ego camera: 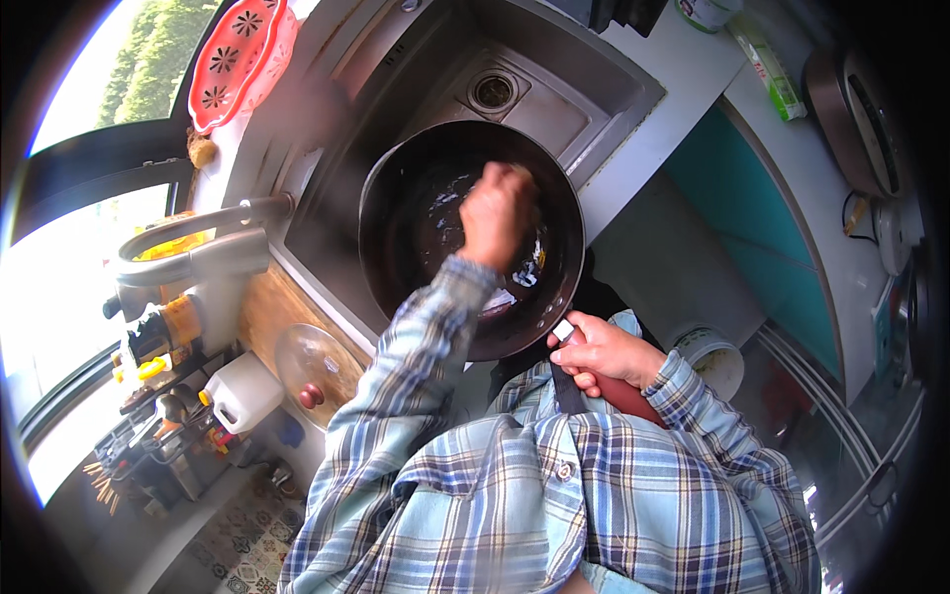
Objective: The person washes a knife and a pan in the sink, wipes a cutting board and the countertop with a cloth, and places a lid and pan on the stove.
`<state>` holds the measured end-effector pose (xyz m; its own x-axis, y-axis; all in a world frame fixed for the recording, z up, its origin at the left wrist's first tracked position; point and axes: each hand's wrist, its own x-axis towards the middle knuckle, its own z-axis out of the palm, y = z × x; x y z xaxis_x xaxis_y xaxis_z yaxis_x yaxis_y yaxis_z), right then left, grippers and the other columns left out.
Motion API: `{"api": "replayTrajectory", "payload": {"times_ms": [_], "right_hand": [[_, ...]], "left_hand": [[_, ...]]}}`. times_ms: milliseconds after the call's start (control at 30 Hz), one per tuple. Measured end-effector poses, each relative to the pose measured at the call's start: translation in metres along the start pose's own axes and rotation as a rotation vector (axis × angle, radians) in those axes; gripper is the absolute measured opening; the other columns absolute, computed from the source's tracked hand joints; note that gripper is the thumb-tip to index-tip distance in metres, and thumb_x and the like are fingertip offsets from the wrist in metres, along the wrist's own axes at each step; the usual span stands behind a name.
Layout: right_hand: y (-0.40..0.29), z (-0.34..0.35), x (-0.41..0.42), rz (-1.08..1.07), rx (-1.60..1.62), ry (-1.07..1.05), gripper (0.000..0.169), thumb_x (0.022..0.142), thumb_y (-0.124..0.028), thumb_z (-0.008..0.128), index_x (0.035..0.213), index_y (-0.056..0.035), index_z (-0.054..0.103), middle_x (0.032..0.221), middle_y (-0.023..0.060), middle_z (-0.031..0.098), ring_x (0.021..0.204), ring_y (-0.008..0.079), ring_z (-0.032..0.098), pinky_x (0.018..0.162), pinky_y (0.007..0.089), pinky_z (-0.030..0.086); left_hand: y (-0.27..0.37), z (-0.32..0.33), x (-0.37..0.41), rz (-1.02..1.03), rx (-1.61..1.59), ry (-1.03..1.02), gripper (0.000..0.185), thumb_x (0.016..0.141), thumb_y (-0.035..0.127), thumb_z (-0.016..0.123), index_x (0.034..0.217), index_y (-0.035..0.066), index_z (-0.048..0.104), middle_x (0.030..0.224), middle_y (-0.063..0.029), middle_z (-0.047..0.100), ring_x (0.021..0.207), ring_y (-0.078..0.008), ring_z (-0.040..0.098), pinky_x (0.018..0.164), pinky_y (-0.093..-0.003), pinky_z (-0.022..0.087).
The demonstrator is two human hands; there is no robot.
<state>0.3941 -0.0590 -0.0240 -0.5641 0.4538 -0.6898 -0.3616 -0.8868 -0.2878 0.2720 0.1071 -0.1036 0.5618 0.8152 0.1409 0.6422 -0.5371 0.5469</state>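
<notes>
A large dark wok [415, 245] rests over the near part of a stainless steel sink [553, 126]. My left hand [496, 215] is inside the wok, blurred, with fingers curled down toward its inner wall. Whether something is under those fingers is hidden. Wet, shiny patches lie on the wok's bottom around the hand. My right hand [605, 355] grips the wok's reddish-brown handle [631, 401], close to the riveted joint at the rim.
A curved faucet [193, 256] rises left of the sink. Below it are a glass lid [315, 364] on a wooden board [260, 304] and a white plastic jug [243, 392]. A red colander [241, 63] stands by the window. A white bucket [712, 364] sits at lower right.
</notes>
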Motion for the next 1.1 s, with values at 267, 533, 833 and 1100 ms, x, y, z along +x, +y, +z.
{"api": "replayTrajectory", "payload": {"times_ms": [267,533,833,1100], "right_hand": [[-0.001,-0.004,0.0,-0.009,-0.042,0.012,0.026,0.087,-0.006,0.055,0.107,-0.0009,0.038,0.064,0.0018,0.043,0.042,0.0079,0.041,0.038,0.0244,0.04],[-0.001,-0.002,0.004,-0.001,-0.028,-0.01,0.026,0.086,-0.006,0.055,0.106,0.0004,0.039,0.067,0.0031,0.044,0.045,0.0088,0.044,0.038,0.0251,0.04],[0.0,-0.008,0.001,-0.011,-0.023,-0.012,0.029,0.086,-0.008,0.057,0.107,0.0011,0.039,0.067,0.0031,0.046,0.044,0.0092,0.046,0.039,0.0242,0.041],[-0.007,-0.005,-0.001,0.021,-0.011,-0.008,0.027,0.086,-0.005,0.055,0.107,0.0011,0.039,0.065,0.0027,0.045,0.044,0.009,0.044,0.039,0.025,0.04]], "left_hand": [[0.026,0.007,-0.025,-0.066,-0.062,-0.135,0.011,0.077,0.014,0.066,0.088,0.012,0.066,0.098,-0.0049,0.058,0.085,-0.027,0.062,0.072,-0.0367,0.05],[-0.004,0.011,0.004,-0.194,-0.039,0.131,0.011,0.082,0.014,0.06,0.091,0.009,0.063,0.098,-0.0093,0.058,0.082,-0.0314,0.061,0.07,-0.0384,0.05],[0.005,-0.043,-0.071,0.06,-0.135,-0.624,0.03,0.078,0.014,0.06,0.107,0.008,0.058,0.099,-0.01,0.057,0.081,-0.0291,0.06,0.07,-0.038,0.051],[0.009,-0.011,-0.029,-0.163,-0.021,-0.35,0.062,0.079,0.023,0.059,0.135,0.007,0.037,0.102,-0.0146,0.055,0.087,-0.0332,0.06,0.073,-0.0418,0.05]]}}
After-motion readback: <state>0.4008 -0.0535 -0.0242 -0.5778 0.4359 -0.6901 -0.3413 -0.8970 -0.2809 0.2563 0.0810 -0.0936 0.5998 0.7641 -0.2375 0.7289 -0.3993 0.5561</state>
